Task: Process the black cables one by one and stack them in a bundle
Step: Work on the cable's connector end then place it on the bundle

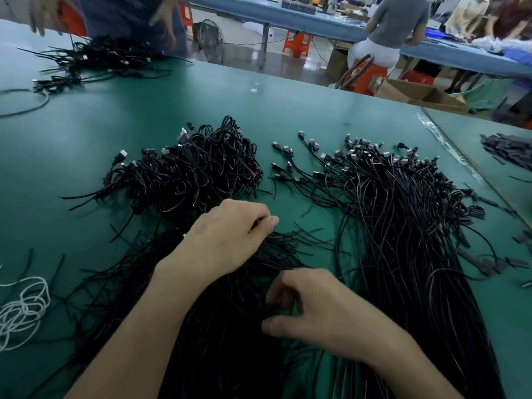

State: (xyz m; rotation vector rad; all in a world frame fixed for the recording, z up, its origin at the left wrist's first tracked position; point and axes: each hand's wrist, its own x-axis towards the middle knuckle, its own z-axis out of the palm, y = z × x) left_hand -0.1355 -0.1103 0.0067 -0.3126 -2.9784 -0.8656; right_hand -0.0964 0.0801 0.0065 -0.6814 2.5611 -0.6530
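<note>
A loose spread of black cables (230, 326) lies on the green table (144, 110) right in front of me. My left hand (227, 240) rests on its far end, fingers curled and pinching cable ends. My right hand (322, 306) sits lower, its thumb and curled fingers closing round cables in the same spread. A tangled heap of coiled black cables (195, 171) lies beyond my left hand. To the right, a long bundle of straight black cables (403, 220) with USB plugs fans out at its far end.
White cord (20, 309) lies coiled at the left edge. Another cable pile (92, 59) sits far left in front of a person standing. Small black pieces (509, 151) lie on the neighbouring table at right. Cardboard boxes (417, 93) and seated people lie beyond the table's far edge.
</note>
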